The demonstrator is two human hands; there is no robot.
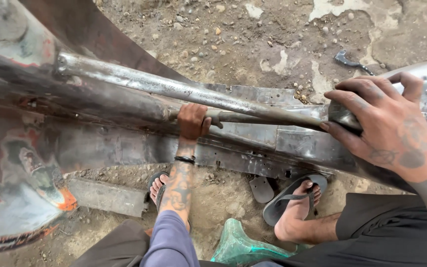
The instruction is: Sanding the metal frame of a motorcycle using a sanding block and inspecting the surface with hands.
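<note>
Currently left hand (192,121) is wrapped around a thin metal rod (268,117), fingers curled tight, at about 9 o'clock from the right hand (386,123), whose fingers are spread and pressing the bare sheet-metal body panel (243,143) near its 3 o'clock end. Panel lies flat-ish on gravel ground (253,44), mostly stripped to bare steel; old paint remains at 9 o'clock, so the work looks partway done. Sandalled feet (300,202) sit at 6 o'clock.
</note>
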